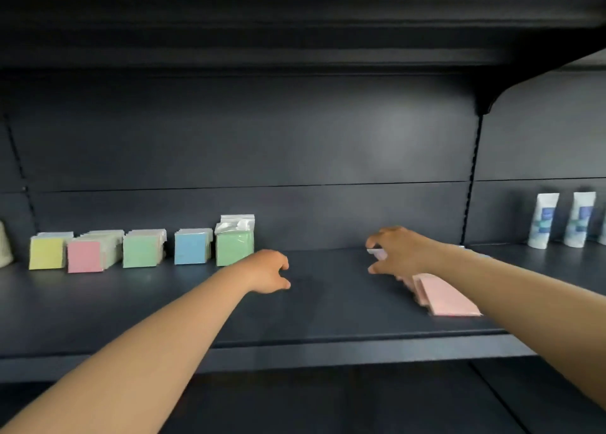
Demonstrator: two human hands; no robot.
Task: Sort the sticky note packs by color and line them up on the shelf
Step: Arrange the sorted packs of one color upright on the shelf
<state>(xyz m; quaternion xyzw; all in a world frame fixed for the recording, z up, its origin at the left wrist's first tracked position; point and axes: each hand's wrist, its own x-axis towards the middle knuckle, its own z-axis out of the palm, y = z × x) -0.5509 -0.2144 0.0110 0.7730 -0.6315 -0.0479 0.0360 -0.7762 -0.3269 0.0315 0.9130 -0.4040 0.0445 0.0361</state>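
Note:
Sticky note packs stand in rows at the left of the dark shelf (328,305): yellow (46,253), pink (84,256), green (141,252), blue (191,248) and a taller green pack (234,246) in a clear bag. A fanned pile of pink packs (449,297) lies on the right, partly under my right forearm. My right hand (398,250) reaches over that pile and pinches a pale pack at its fingertips. My left hand (270,271) hovers over the middle of the shelf, fingers loosely curled, holding nothing.
Two white tubes (542,220) (578,218) with blue print stand at the back right, beyond a slotted upright (472,177). A pale object (5,246) shows at the far left edge. An upper shelf (295,23) overhangs. Bare shelf lies between the two hands.

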